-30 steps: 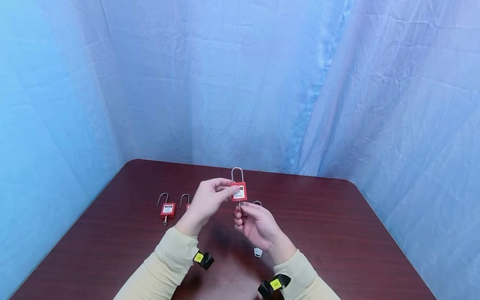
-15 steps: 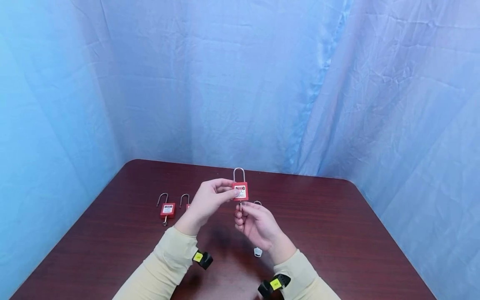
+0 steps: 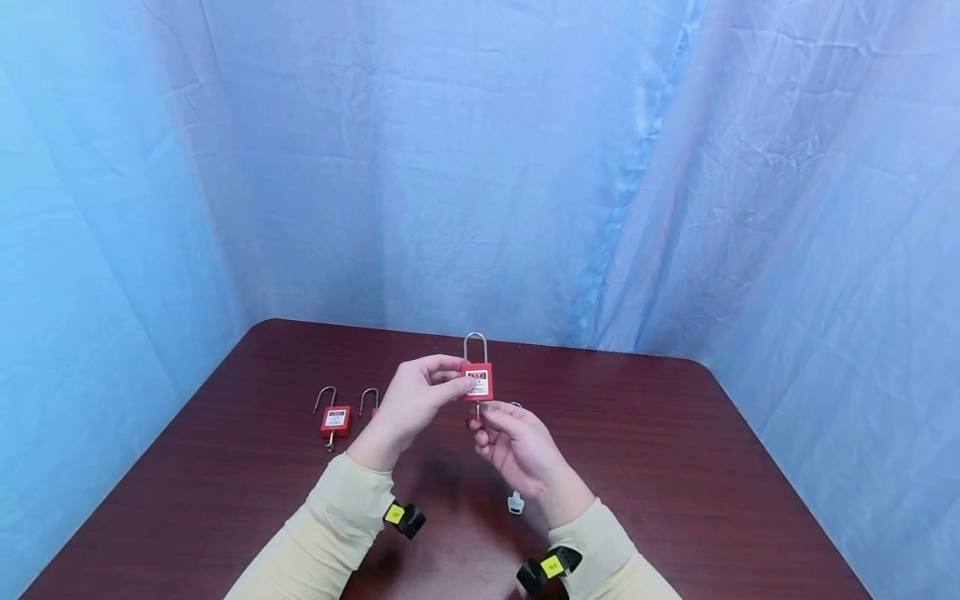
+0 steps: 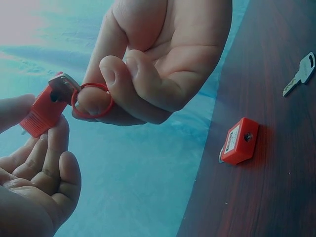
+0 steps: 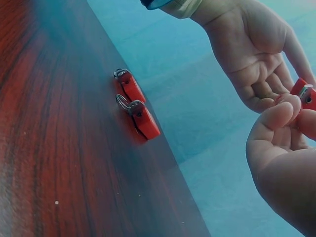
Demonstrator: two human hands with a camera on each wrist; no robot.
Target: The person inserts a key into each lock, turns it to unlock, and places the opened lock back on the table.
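Left hand [image 3: 411,406] pinches the body of a red padlock [image 3: 477,380], held upright above the tabletop [image 3: 675,467], shackle up. Right hand [image 3: 517,446], just beneath, pinches the key [image 3: 477,410] at the lock's underside. Two more red padlocks [image 3: 335,419] and a loose key [image 3: 515,502] lie on the tabletop.

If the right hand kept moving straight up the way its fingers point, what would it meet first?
Most likely the underside of the red padlock pinched by the left hand; the right hand sits just beneath it.
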